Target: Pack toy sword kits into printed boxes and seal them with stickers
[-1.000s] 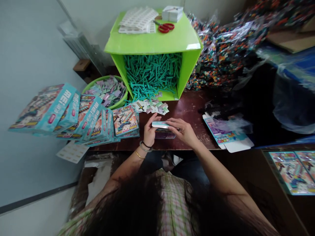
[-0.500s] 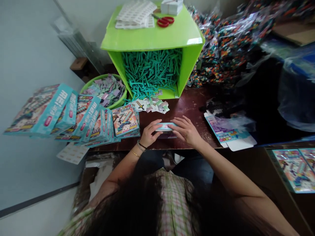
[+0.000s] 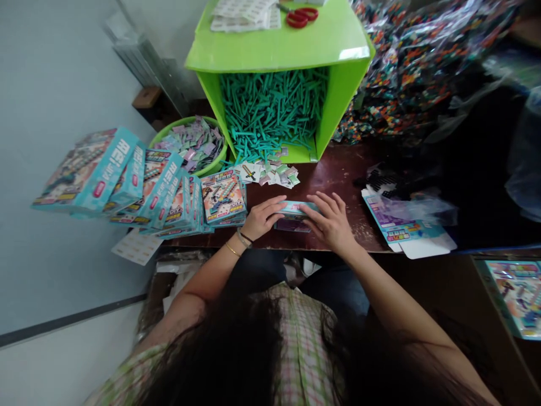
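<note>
Red scissors (image 3: pixel 301 16) lie atop the green box (image 3: pixel 279 51), teal sticks (image 3: pixel 273 110) spill inside it, and finished boxes (image 3: pixel 139 183) lean stacked at left.

Long dark hair falls over a short-sleeved checked shirt in pale green, pink and white. The left hand (image 3: pixel 262 217) has a thin gold bangle and dark bands at its wrist; the right hand (image 3: pixel 331 224) is bare.
</note>
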The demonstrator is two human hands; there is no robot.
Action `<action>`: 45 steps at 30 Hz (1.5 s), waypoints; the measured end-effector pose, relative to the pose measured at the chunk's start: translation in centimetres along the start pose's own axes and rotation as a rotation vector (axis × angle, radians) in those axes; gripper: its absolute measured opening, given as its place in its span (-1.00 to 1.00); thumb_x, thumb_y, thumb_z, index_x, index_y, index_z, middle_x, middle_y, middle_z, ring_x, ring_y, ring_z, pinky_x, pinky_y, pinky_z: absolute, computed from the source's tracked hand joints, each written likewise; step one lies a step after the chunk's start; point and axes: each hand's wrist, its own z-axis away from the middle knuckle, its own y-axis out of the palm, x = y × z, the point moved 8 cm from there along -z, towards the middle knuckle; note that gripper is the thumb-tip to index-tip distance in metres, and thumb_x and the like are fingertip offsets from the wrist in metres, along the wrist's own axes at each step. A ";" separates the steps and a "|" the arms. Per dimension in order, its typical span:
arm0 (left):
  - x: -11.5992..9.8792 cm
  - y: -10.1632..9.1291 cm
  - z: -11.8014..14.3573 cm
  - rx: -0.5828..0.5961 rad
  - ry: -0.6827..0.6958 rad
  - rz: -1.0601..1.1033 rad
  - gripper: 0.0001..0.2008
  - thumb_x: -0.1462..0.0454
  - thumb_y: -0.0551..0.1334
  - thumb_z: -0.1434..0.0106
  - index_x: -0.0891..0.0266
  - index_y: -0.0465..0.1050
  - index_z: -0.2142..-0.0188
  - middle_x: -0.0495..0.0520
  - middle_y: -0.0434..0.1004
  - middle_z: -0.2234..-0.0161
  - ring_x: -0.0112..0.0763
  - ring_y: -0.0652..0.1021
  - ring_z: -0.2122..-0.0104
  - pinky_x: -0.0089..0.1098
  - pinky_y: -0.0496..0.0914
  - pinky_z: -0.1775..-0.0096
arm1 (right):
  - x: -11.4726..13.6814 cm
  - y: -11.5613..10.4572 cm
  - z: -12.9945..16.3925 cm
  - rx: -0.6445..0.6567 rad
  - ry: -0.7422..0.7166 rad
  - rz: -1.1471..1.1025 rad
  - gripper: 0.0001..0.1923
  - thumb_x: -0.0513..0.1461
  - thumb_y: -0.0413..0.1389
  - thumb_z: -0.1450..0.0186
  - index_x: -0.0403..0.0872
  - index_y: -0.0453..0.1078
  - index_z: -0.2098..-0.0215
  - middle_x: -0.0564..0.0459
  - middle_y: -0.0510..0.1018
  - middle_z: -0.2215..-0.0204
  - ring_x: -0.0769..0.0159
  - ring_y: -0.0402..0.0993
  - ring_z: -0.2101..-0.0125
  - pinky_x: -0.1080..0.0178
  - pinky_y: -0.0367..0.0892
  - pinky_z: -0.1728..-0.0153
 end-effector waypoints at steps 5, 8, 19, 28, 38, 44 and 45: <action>0.4 0.6 0.0 0.049 -0.032 0.074 -0.60 0.26 0.21 -0.47 0.13 0.41 -0.27 0.23 0.53 -0.23 -0.24 0.54 -0.23 -0.10 0.51 -0.22 | 2.1 0.5 -0.6 -0.003 -0.046 0.034 -0.61 -0.31 0.08 -0.49 0.07 0.43 -0.25 -0.01 0.63 -0.12 0.20 0.50 -0.14 0.01 0.16 -0.29; 0.4 0.7 0.4 -0.059 -0.035 0.067 -0.61 0.29 0.21 -0.47 0.13 0.42 -0.26 0.24 0.53 -0.23 -0.24 0.56 -0.22 -0.11 0.53 -0.20 | 2.1 0.4 -0.9 -0.005 -0.065 0.043 -0.59 -0.32 0.09 -0.48 0.08 0.42 -0.26 -0.01 0.64 -0.11 0.19 0.51 -0.11 0.00 0.17 -0.26; 1.6 0.6 -0.2 0.149 -0.066 0.160 -0.56 0.23 0.19 -0.48 0.06 0.37 -0.32 0.20 0.46 -0.30 -0.21 0.48 -0.30 -0.04 0.43 -0.29 | 3.3 -0.1 -2.0 0.145 -0.199 0.146 -0.64 -0.32 0.01 -0.50 -0.08 0.42 -0.21 -0.08 0.63 -0.08 0.12 0.46 -0.11 -0.07 0.10 -0.32; 2.1 1.1 0.5 0.036 -0.124 0.129 -0.46 0.22 0.28 -0.43 0.10 0.31 -0.37 0.24 0.52 -0.25 -0.20 0.52 -0.25 -0.08 0.45 -0.27 | 2.0 0.2 -2.5 0.109 -0.159 0.058 -0.56 -0.32 0.09 -0.46 0.13 0.42 -0.26 0.02 0.64 -0.07 0.19 0.51 -0.03 -0.08 0.15 -0.28; 2.3 1.5 1.0 0.054 -0.140 0.121 -0.45 0.22 0.28 -0.43 0.06 0.31 -0.37 0.19 0.55 -0.23 -0.21 0.55 -0.23 -0.11 0.47 -0.26 | 1.3 -0.9 -3.5 0.167 -0.197 -0.020 -0.69 -0.23 0.09 -0.50 0.12 0.53 -0.14 0.02 0.67 0.04 0.17 0.50 0.05 -0.05 0.19 -0.20; 2.0 1.4 0.9 0.033 -0.127 0.171 -0.32 0.20 0.30 -0.41 0.05 0.16 -0.45 0.20 0.49 -0.28 -0.20 0.55 -0.23 -0.11 0.47 -0.26 | 1.1 -1.1 -2.9 0.192 -0.225 -0.041 -0.63 -0.28 0.10 -0.47 0.16 0.50 -0.17 0.03 0.63 0.10 0.21 0.47 0.10 0.01 0.18 -0.19; 2.0 1.4 0.9 0.033 -0.135 0.180 -0.32 0.20 0.31 -0.40 0.06 0.16 -0.45 0.20 0.49 -0.28 -0.19 0.55 -0.23 -0.11 0.47 -0.25 | 1.2 -1.1 -2.7 0.197 -0.227 -0.032 -0.65 -0.27 0.11 -0.47 0.16 0.50 -0.17 0.03 0.63 0.08 0.20 0.47 0.07 0.00 0.16 -0.21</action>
